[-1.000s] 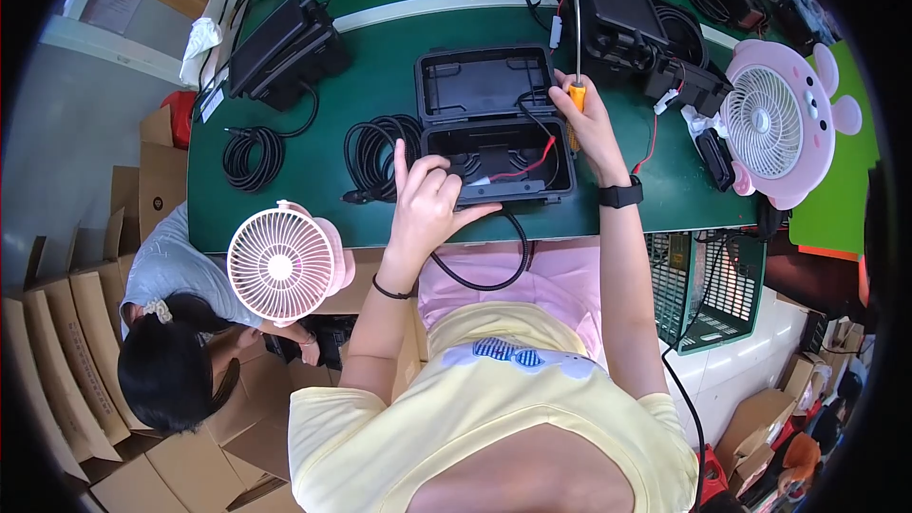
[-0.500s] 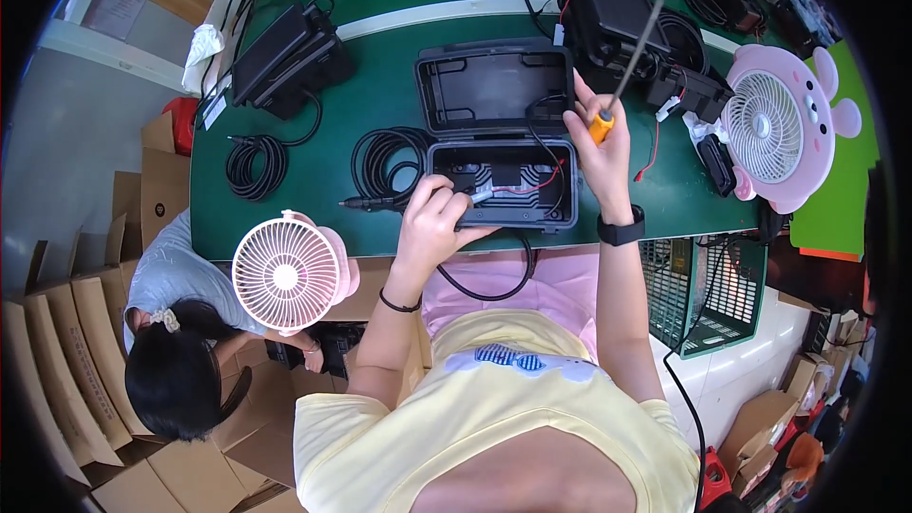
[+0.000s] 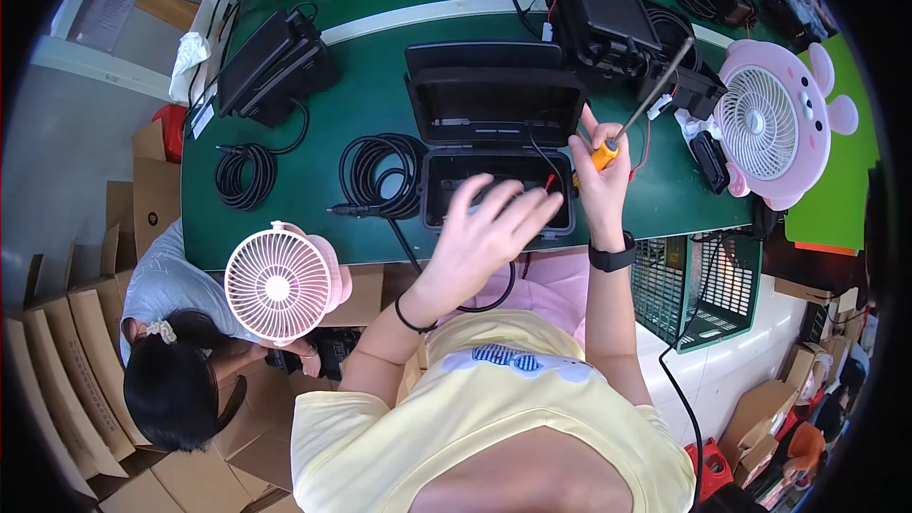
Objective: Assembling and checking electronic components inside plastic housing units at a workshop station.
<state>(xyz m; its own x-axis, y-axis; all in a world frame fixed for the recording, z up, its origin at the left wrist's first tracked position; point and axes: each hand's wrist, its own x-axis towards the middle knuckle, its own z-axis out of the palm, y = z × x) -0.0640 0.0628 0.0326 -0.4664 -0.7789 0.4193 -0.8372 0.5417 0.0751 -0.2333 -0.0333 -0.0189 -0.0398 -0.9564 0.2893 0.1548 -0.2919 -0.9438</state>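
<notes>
Right hand [image 3: 600, 176] fingers wrapped around orange-handled screwdriver [image 3: 635, 114], right of centre. Left hand [image 3: 489, 228] fingers spread, blurred, empty, above open black case [image 3: 494, 138]

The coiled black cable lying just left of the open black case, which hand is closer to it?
Left. The left hand hovers open over the case's front edge, just right of the coiled black cable. The right hand, gripping a screwdriver, is across the case.
</notes>
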